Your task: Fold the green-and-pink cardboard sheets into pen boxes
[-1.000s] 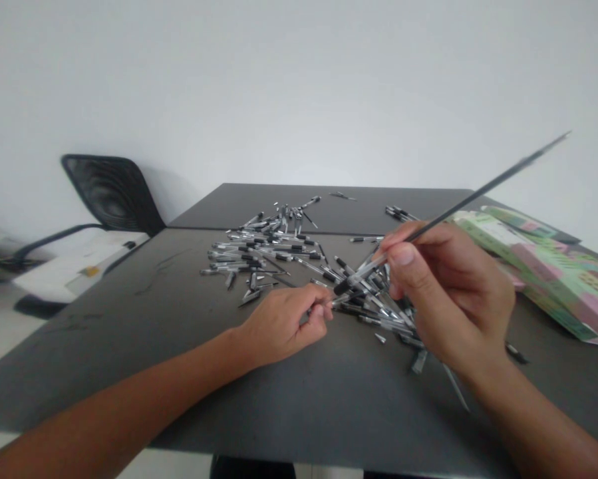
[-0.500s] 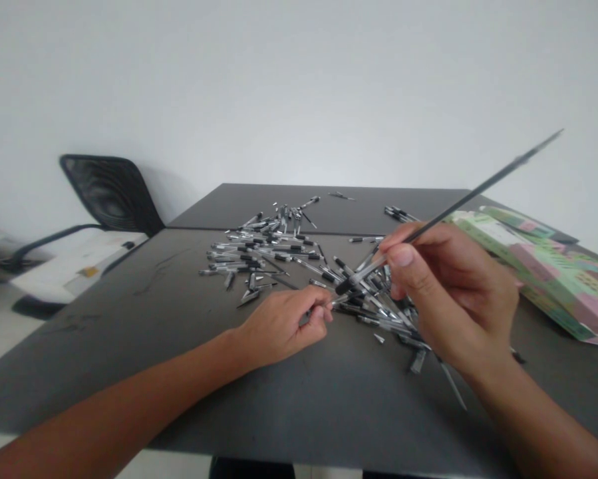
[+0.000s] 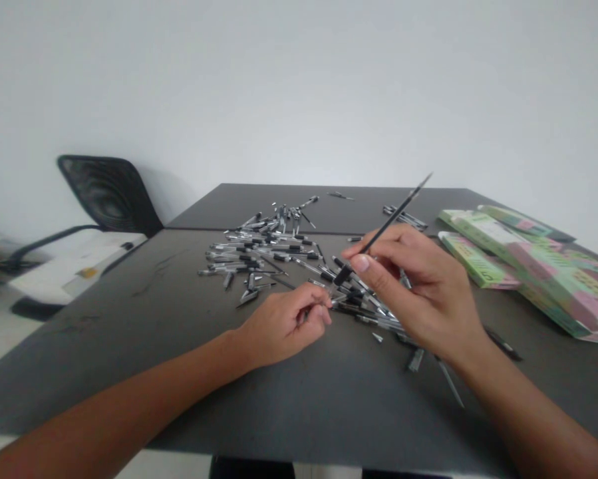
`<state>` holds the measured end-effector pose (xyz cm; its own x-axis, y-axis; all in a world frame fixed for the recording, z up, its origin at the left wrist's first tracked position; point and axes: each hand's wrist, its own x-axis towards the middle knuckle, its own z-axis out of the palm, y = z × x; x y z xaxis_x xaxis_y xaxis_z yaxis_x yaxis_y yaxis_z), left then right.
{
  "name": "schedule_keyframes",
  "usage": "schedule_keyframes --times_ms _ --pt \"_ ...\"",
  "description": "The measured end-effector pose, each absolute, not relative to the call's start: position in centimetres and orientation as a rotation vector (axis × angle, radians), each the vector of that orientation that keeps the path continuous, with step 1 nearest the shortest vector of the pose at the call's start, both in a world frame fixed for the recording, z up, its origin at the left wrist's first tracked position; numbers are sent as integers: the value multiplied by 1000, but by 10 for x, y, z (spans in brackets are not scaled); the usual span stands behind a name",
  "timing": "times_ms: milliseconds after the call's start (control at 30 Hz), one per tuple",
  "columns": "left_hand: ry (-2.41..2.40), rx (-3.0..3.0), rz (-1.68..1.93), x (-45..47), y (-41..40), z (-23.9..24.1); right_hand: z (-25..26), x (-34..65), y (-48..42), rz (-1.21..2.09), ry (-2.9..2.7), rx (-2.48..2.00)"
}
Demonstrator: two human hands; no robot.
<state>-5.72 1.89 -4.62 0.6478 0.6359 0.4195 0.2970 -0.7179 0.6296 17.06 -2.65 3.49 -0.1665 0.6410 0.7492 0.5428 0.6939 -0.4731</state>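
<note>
My left hand (image 3: 289, 322) is closed in a pinch over the table, around a clear pen barrel that is mostly hidden by the fingers. Just beyond those fingertips shows a black rubber grip (image 3: 343, 275). Between thumb and forefinger, my right hand (image 3: 418, 286) pinches a thin dark pen refill (image 3: 391, 218), which slants up and right to a pale pointed end. Its lower end runs toward the black grip; the fingers cover where they meet. Behind and under both hands lies a pile of clear pens with black grips (image 3: 263, 249).
Green and pink cardboard boxes (image 3: 543, 266) lie on the right of the dark table (image 3: 219, 406). Several pens (image 3: 403, 216) rest near the back right, and a loose clear cone tip (image 3: 377, 338) lies near the hands. A black mesh chair (image 3: 112, 193) stands at left.
My right hand has moved left and slightly down, closer to my left hand, bringing the refill's upper end down and left. My left hand has hardly moved.
</note>
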Motion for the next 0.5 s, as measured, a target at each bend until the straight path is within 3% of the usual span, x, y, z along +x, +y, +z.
schedule_keyframes --times_ms 500 --pt "676 2206 923 -53 21 -48 15 168 -14 245 -1839 -907"
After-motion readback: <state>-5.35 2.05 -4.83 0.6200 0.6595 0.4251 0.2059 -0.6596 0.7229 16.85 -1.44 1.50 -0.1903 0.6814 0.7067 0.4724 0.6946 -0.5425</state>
